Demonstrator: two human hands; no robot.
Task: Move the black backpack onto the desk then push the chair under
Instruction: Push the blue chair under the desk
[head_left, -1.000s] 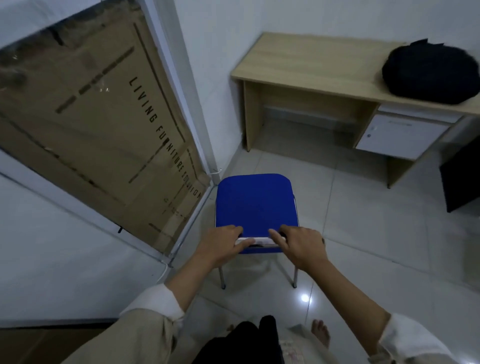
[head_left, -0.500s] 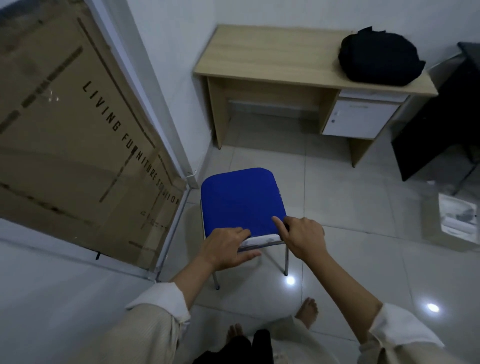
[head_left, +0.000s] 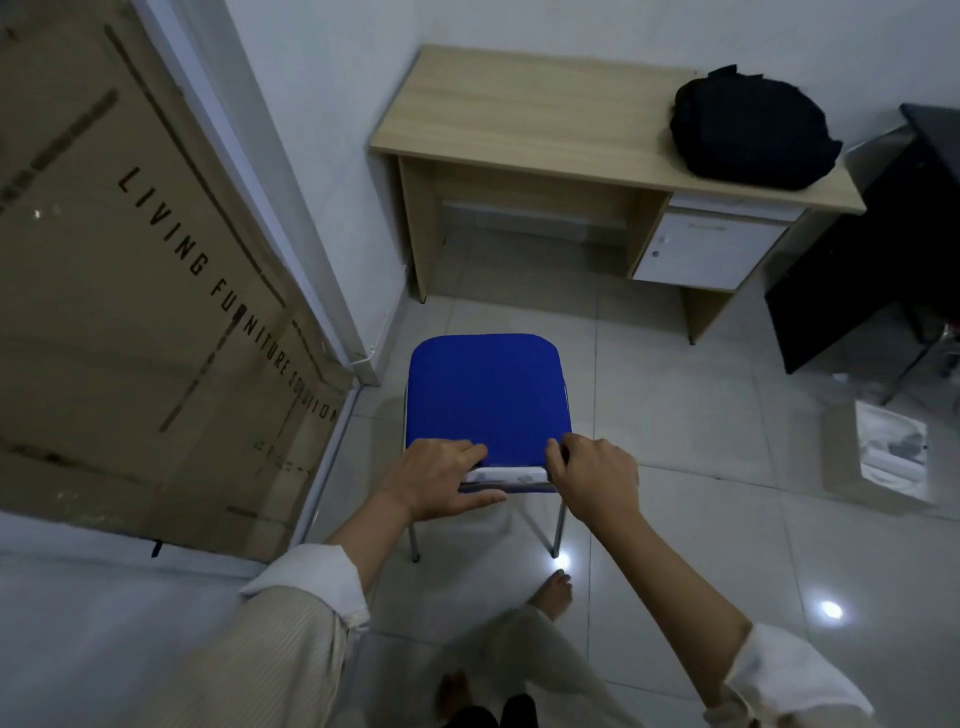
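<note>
The black backpack lies on the right end of the wooden desk, above its white drawer unit. A blue-seated chair with metal legs stands on the tiled floor in front of the desk's open knee space, about a tile away from it. My left hand grips the near left part of the chair's back edge. My right hand grips the near right part. Both hands are closed around that edge.
A large cardboard box leans against the wall at left. A black piece of furniture stands right of the desk. A clear plastic packet lies on the floor at right. My bare feet are behind the chair.
The chair has moved with my hands toward the desk, which now sits more in front of it. My hands have spread wider apart along the chair's back edge.
</note>
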